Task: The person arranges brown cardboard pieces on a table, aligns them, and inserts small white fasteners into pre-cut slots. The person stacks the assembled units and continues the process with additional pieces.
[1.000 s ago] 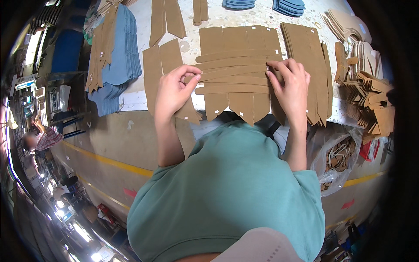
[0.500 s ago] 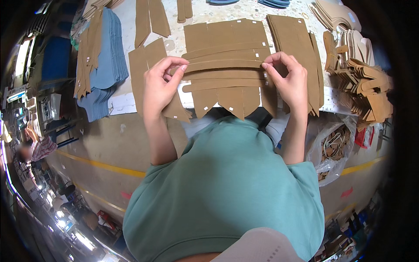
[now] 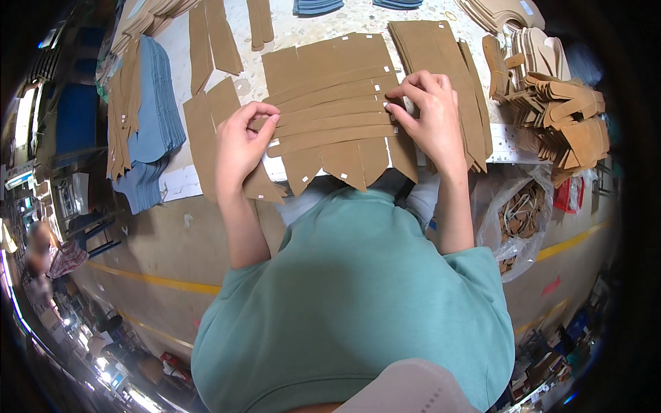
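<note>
Long brown strips (image 3: pixel 330 121), which look like leather or suede, lie in overlapping rows across wider brown panels (image 3: pixel 330 54) on the table in front of me. My left hand (image 3: pixel 239 141) pinches one strip's left end between thumb and forefinger. At that strip's right end, the thumb and forefinger of my right hand (image 3: pixel 428 113) bend around the edge, with the other fingers curled above. The strip lies low over the rows. Small white labels (image 3: pixel 387 69) mark several pieces. Pointed brown pieces (image 3: pixel 344 160) reach past the table's near edge.
Blue cut pieces (image 3: pixel 157 110) are stacked at the left. A brown panel stack (image 3: pixel 441 65) stands right of the rows, with tan curved pieces (image 3: pixel 571 113) farther right. A clear plastic bag (image 3: pixel 513 224) of scraps sits below the table's right side.
The strip between my hands has come down against the rows beneath, and its shadow gap has closed. The tabletop has shifted left in view.
</note>
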A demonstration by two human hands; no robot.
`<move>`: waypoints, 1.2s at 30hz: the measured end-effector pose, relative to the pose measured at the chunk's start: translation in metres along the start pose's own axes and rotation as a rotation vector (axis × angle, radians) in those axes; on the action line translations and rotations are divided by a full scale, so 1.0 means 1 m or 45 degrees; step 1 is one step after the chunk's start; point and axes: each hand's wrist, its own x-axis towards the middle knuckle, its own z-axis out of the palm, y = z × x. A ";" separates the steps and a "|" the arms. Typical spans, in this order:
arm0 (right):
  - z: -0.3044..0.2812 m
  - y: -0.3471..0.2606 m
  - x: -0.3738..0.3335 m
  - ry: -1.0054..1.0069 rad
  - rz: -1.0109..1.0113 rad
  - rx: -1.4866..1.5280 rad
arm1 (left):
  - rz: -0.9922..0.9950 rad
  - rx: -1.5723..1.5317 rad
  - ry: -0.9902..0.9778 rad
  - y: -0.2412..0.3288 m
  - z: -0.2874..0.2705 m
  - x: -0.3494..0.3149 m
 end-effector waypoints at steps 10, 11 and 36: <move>-0.006 -0.015 0.004 -0.054 0.029 0.196 | 0.628 0.053 -0.058 0.064 -0.010 0.007; -0.010 -0.021 0.003 0.031 -0.040 0.324 | 0.742 0.076 -0.165 0.077 -0.007 0.009; 0.010 0.022 -0.012 0.509 0.265 1.188 | 1.091 0.265 -0.422 0.088 0.102 -0.004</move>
